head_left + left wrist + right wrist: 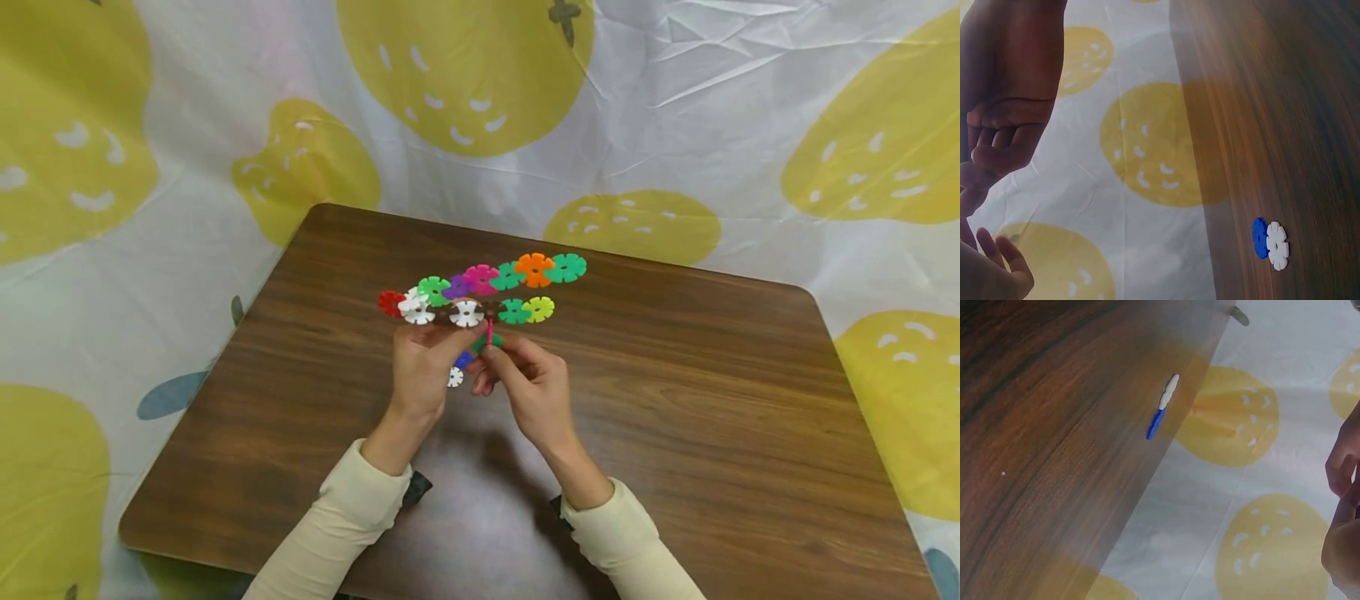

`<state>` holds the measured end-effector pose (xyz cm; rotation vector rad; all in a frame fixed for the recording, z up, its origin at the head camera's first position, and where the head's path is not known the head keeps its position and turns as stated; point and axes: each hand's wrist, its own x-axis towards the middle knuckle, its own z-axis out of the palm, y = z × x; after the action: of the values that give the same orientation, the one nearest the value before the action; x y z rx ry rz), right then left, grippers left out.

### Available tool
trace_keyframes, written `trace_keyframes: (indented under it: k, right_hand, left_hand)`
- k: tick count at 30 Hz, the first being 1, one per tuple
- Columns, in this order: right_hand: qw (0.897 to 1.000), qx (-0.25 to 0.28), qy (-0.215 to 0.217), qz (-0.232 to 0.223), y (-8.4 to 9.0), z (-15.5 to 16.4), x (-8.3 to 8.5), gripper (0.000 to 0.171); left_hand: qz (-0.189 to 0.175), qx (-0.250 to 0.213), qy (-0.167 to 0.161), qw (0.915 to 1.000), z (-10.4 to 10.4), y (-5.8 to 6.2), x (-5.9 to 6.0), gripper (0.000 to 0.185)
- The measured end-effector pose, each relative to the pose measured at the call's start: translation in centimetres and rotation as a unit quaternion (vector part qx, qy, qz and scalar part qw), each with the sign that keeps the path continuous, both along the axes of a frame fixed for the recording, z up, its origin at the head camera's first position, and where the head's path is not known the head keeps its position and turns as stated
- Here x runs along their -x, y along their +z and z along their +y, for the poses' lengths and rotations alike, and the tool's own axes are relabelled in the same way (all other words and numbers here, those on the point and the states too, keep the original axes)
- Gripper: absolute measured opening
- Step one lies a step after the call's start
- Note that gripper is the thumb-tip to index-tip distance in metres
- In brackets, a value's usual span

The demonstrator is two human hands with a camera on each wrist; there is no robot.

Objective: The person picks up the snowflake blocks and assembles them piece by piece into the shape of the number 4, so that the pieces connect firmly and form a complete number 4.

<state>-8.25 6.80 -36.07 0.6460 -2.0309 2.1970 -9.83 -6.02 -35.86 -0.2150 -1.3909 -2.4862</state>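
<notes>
Above the wooden table both hands are together at a toy built of notched, flower-shaped plastic discs. Its longer row runs from a red disc (391, 303) through several colors to an orange disc (535, 270) and a teal disc at the far end. Nearer are a white disc (467, 314) and a yellow-green disc (539, 309). My left hand (420, 371) grips the assembly below the white discs. My right hand (538, 398) pinches a pink disc (490, 330), seen edge-on. Below hang a blue disc (1260, 238) and a white disc (1277, 246), joined. Fingers partly hide the center.
The brown wooden tabletop (705, 400) has rounded corners and stretches to both sides of the hands. Behind and beside it hangs a white cloth (720, 100) with large yellow fruit prints.
</notes>
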Motion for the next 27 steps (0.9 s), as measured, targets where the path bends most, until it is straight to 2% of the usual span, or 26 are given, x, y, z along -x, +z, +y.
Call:
trace_keyframes:
  k: [10,15,20,23,27]
  right_hand:
    - [1.0,-0.021,0.013,-0.014,-0.5,0.5,0.0,0.018]
    - [0.996,-0.083,0.023,-0.024,-0.9,1.3,0.1,0.02]
    - [0.982,-0.185,-0.01,-0.022,-2.2,2.3,0.9,0.024]
    - [0.97,-0.24,-0.041,-0.009,-3.9,2.8,1.9,0.026]
    - [0.956,-0.287,-0.065,0.006,-5.8,3.2,3.3,0.028]
  left_hand:
    - [0.005,-0.001,0.022,0.9997,0.1,-0.3,-0.1,0.026]
    - [0.015,-0.011,0.022,0.9996,-0.3,-0.1,0.2,0.028]
    - [0.013,-0.018,0.031,0.9993,-0.8,-0.1,0.3,0.028]
    - [0.006,-0.018,0.039,0.999,-1.1,-0.1,0.3,0.027]
    - [-0.001,-0.02,0.047,0.9987,-1.5,-0.2,0.1,0.029]
